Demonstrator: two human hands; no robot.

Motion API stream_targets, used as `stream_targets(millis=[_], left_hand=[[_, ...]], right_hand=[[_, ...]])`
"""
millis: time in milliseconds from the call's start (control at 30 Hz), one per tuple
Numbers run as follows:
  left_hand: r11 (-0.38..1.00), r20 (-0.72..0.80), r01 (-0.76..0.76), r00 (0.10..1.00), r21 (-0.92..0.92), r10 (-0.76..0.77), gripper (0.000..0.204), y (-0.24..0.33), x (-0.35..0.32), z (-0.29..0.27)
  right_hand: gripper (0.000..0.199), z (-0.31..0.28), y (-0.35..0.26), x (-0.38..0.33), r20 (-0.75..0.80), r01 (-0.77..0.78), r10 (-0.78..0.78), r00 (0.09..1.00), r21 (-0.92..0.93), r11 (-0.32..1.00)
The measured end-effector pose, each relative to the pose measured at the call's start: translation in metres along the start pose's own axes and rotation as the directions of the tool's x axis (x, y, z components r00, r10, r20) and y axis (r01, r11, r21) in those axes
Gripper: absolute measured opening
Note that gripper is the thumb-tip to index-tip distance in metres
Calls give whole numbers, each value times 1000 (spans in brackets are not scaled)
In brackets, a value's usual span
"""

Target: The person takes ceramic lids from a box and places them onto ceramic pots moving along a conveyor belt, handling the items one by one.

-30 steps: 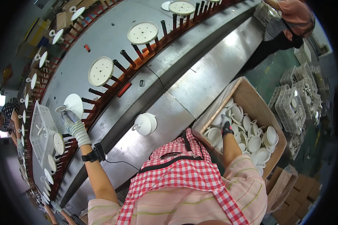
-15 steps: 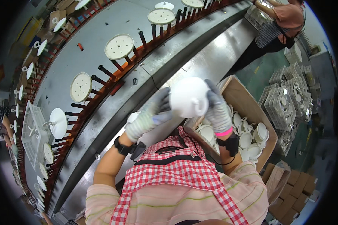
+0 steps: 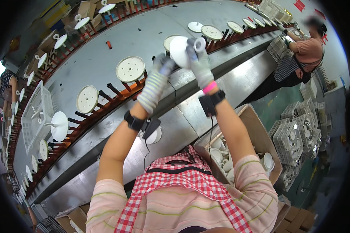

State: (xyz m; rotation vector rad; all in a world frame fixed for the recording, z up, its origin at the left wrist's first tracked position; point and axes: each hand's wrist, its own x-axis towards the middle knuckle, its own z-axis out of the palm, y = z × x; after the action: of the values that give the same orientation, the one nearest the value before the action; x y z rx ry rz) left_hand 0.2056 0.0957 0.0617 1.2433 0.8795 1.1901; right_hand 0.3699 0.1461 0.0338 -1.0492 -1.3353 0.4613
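A white disc [image 3: 179,51] with a ring-shaped handle [image 3: 199,44], much like a lid, is held up over the near edge of the peg line. My right hand [image 3: 200,66], in a striped glove with grey fingers, grips it at the ring side. My left hand [image 3: 156,79], gloved alike, is at the disc's lower left edge; its fingers are blurred, and whether they touch cannot be told. Just behind and left of the hands, a cream disc with small holes [image 3: 130,70] rests on upright pegs, and another cream disc [image 3: 87,99] stands further left.
A grey metal ledge [image 3: 198,112] runs below the pegs. Round white pieces [image 3: 154,136] lie on it. To my right is a cardboard box [image 3: 256,120] of white pieces, with stacked plastic crates [image 3: 287,139] beyond. A co-worker [image 3: 309,52] stands at far right.
Both my hands have moved up and away from my body, carrying the white disc from above the ledge to the peg line. My left hand now sits lower along its edge.
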Motion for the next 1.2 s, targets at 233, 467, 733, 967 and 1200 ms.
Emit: stream_targets(millis=[233,467,733,967,1200], left_hand=[[905,-306,269,937,329,-167,55,-18,105,-55],[754,-237,456,890,473,-389,62,-43,148,-89],[407,-336,340,938,848,-85,62,-10,112,-115],[178,122,-145,983,973,135,40,-19,98,-158],[205,-291,264,950,942,115,52,-26,54,-268]], right_hand=[[41,58,33,52,272,67,151,950,-652,755],[42,80,20,11,462,301,-41,886,-506,808],[41,128,-18,35,236,-285,494,837,-582,762],[55,112,17,14,531,21,303,792,-519,854],[45,-153,-7,-92,749,-784,547,374,-60,618]])
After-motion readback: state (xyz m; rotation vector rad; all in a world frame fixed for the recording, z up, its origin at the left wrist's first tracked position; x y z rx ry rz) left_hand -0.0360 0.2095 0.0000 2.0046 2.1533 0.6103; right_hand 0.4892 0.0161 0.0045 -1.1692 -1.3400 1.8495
